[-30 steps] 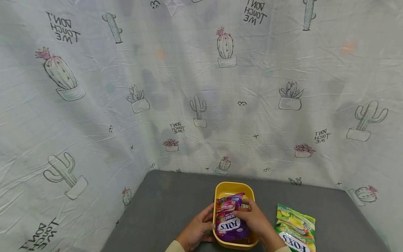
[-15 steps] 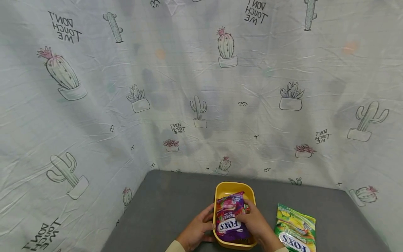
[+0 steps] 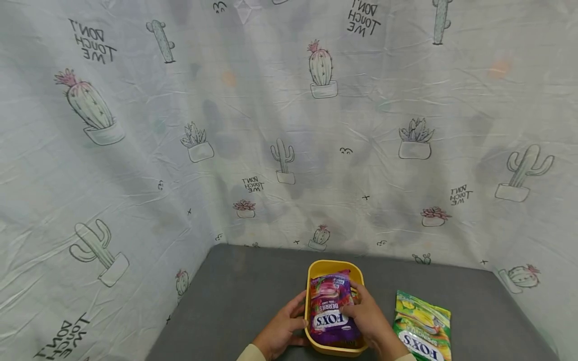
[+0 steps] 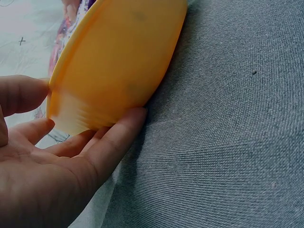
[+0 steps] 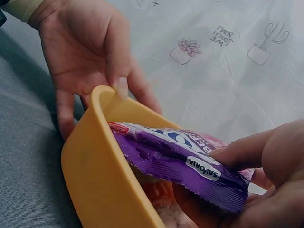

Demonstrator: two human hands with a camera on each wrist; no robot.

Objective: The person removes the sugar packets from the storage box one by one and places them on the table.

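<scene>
A purple Fox's Berries candy bag lies tilted in the mouth of a yellow plastic container. My right hand pinches the bag's right edge, thumb on top and fingers beneath, as the right wrist view shows. My left hand holds the container's left side. In the left wrist view its thumb is at the rim and its fingers lie along the outer wall. Under the purple bag, something reddish-orange shows inside the container, mostly hidden.
A green and yellow Fox's candy bag lies flat on the grey table, right of the container. White cloth with cactus drawings hangs behind the table and at both sides.
The purple bag has turned slightly and shifted a little toward the right inside the container, with my right hand still on it. My left hand and the green bag stay in place.
</scene>
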